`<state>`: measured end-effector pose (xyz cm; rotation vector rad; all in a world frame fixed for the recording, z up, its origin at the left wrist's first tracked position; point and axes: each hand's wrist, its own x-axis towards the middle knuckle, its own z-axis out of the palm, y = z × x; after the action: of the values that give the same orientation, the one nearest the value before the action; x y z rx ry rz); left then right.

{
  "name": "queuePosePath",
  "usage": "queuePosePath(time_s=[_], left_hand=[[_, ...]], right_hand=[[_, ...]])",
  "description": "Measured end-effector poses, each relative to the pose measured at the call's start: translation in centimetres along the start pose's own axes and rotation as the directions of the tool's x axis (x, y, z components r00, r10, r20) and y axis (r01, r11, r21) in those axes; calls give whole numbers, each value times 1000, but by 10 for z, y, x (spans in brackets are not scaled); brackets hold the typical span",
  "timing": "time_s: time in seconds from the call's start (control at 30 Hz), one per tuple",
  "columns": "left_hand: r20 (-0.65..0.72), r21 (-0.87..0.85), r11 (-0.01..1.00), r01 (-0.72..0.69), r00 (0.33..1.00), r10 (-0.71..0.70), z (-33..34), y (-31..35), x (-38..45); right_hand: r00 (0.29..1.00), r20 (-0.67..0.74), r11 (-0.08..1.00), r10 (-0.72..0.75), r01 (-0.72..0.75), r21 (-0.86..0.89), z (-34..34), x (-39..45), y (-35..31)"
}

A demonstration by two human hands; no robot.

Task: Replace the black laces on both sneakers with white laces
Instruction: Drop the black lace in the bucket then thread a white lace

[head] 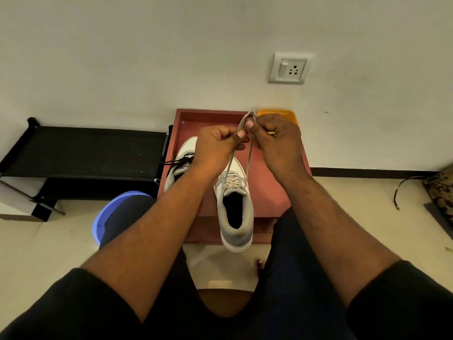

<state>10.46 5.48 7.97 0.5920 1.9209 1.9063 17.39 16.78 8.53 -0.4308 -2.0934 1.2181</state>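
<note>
Fingers of the left hand [218,141] are curled, the thumb pinching one strand of the flat white lace [248,159]; fingers of the right hand [274,136] are likewise curled and pinch the other strand. The two hands are raised above the shoe, close together, and the lace ends meet in a small peak just above the right thumb. Both strands run down taut from the fingers to the top eyelets of the grey-and-white sneaker with white sole [234,204], which lies toe away from the person, heel overhanging the near edge of the low reddish-brown tray-topped stand [274,192]. White lace already crosses this sneaker's eyelet rows.

To its left on the same stand lies the second white sneaker [179,158], partly hidden by the left wrist, with its black lace [175,163] still threaded and trailing over the stand's edge. An orange plastic tray [277,113] shows behind the right hand; a black folding rack [83,153] and a blue plastic basin [110,209] stand to the left on the floor.

Step in hand, as judged: evening or tying the ends on the first sneaker. The next move calls for crossing the strands without slackening them, then unlacing the second sneaker; roughly half the task remains.
</note>
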Motion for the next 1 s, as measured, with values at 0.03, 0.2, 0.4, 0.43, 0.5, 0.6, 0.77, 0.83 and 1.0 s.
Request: queuePosePath(time_s=[0.03,0.2,0.4,0.43,0.5,0.6,0.77,0.83,1.0], left_hand=[[3,-18,1000,-13,1000,13,1,1,-1],[28,-47,997,-62,998,63,4,7,-4],[40,58,992,-110,993,108,4,6,0],[26,85,989,-117,993,115,2,5,1],[-2,132,984,-122,992,123,0,3,4],[-43,167,982,-91,994,99,-1,-1,12],[-41,161,987,-19,999,26,0,-2,27],[-24,154,988,0,1000,3,0,1,32],[65,102,991,86,994,-93,-3,1,42]], right_hand=[[1000,12,1000,-9,9,-15,0,1,-2],[999,29,1000,-21,21,-21,0,1,-3],[997,72,999,-31,33,-33,1,5,-8],[998,69,999,-6,3,36,0,4,-10],[994,64,973,94,-105,208,-2,-2,-6],[945,189,920,265,-307,244,5,-22,22],[920,255,855,299,-377,357,41,-47,53],[923,237,830,302,-377,410,51,-47,54],[895,273,735,353,-446,510,57,-34,55]])
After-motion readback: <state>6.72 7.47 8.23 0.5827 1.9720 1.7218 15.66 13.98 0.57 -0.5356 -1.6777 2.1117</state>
